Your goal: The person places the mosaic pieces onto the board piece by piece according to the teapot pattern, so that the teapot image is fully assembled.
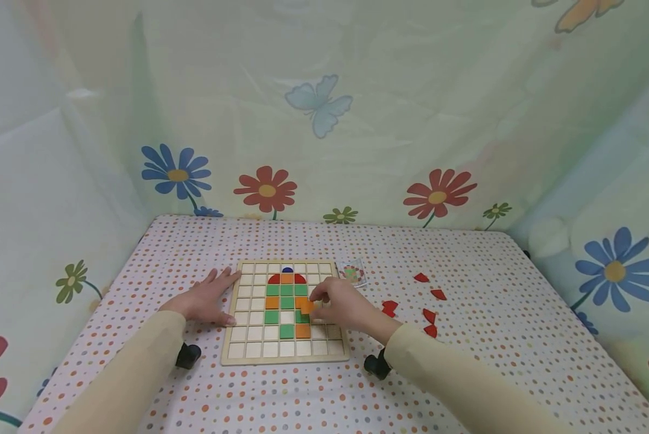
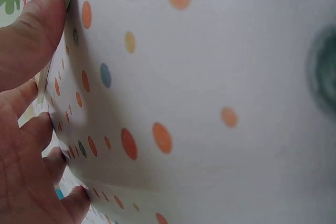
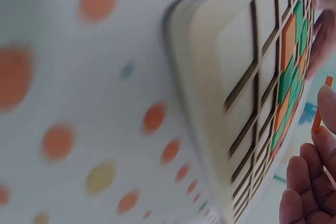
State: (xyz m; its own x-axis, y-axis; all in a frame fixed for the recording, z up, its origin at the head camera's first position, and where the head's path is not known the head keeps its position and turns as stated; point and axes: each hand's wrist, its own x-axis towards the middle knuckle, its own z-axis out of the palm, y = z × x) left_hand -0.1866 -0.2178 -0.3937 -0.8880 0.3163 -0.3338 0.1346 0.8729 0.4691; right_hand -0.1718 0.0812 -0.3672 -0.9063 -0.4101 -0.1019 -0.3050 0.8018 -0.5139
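Firstly, pieces and surroundings, clock positions read from the board's centre in the head view. One pale wooden square grid board [image 1: 286, 360]. Set in it: one blue semicircular piece [image 1: 287, 270] at 12 o'clock; below that, two red quarter-round pieces [image 1: 274, 279] flanking an orange square; then green square tiles [image 1: 286, 290] and orange square tiles [image 1: 303, 331]. One small clear-edged printed card [image 1: 355, 274], at 2 o'clock, near the rim. Several red fan-shaped pieces [image 1: 438, 294], scattered around 3 o'clock, well apart from the board; a red cluster [image 1: 389, 306] lies closer in.

Right hand [image 1: 338, 304], at 3 o'clock: thumb and forefinger pinch one bright orange square tile [image 1: 307, 306], other fingers loosely bent. Tile held raised, right of centre, obscuring part of the green and orange pieces behind.

Left hand [image 1: 207, 298], at 9 o'clock: fingers spread, holding nothing, fingertips on the cloth, thumb against the board's edge.

Surface: white table cover [image 1: 259, 404] with multicoloured dots. Room: pale hanging backdrop [image 1: 221, 90], printed with blue and red flowers; light-blue butterfly [image 1: 320, 107] towards 12 o'clock.
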